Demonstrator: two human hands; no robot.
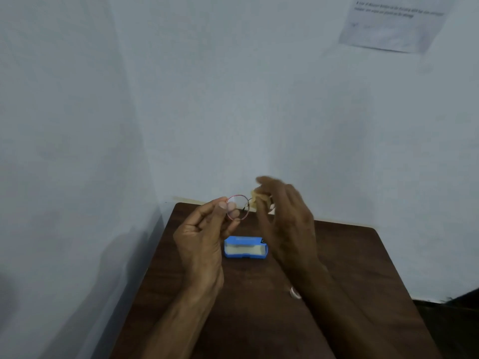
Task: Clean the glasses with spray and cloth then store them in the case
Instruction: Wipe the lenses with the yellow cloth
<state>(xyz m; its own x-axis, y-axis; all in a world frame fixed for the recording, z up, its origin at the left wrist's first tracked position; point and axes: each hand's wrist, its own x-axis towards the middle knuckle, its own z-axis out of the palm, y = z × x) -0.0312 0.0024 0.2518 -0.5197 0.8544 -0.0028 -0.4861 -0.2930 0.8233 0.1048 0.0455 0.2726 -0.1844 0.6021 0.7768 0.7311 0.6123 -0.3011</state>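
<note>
My left hand [204, 234] pinches the thin red-rimmed glasses [239, 207] by the left lens, holding them up above the table. My right hand [282, 216] presses a small yellow cloth [256, 196] against the other lens, which the cloth and fingers hide. Below the glasses, an open blue case [245, 247] with a pale lining lies on the dark wooden table [259, 307]. No spray bottle can be made out.
The table stands in a corner of pale blue walls. A small pinkish object [295, 292] shows beside my right forearm, too hidden to identify. A printed paper sheet [394, 22] hangs on the wall at the upper right.
</note>
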